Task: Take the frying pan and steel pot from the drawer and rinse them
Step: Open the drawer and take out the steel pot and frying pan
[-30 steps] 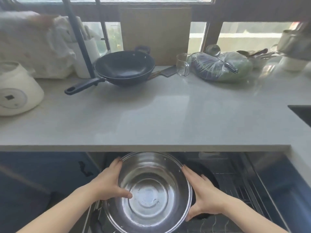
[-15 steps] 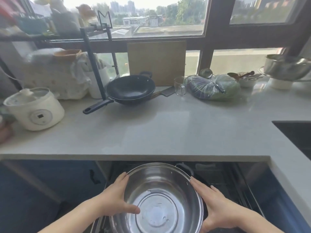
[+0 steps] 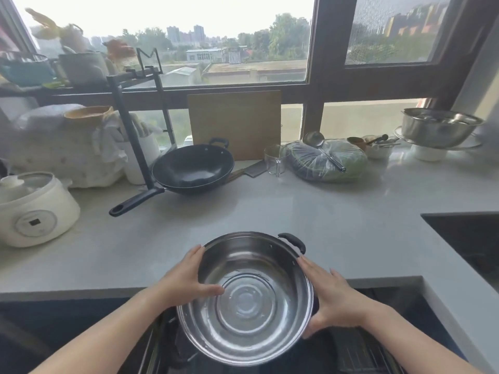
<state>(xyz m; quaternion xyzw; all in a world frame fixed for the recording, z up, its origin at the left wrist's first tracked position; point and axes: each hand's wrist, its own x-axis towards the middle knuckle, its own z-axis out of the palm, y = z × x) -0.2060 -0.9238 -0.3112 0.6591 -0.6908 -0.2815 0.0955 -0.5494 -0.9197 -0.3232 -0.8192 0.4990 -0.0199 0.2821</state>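
Fingers (image 3: 195, 259) of the left hand (image 3: 183, 282) lie along the steel pot (image 3: 247, 298) wall, thumb hooked inside the rim; the right hand (image 3: 329, 295) clasps the opposite wall, thumb beneath. Both grip it. The pot has risen from drawer (image 3: 359, 344) depth to counter (image 3: 270, 211) edge height since a second ago: extraction judged nearly complete. The frying pan (image 3: 193, 168) sits on the counter by the window; the sink (image 3: 469, 238) lies right, rinsing outstanding.
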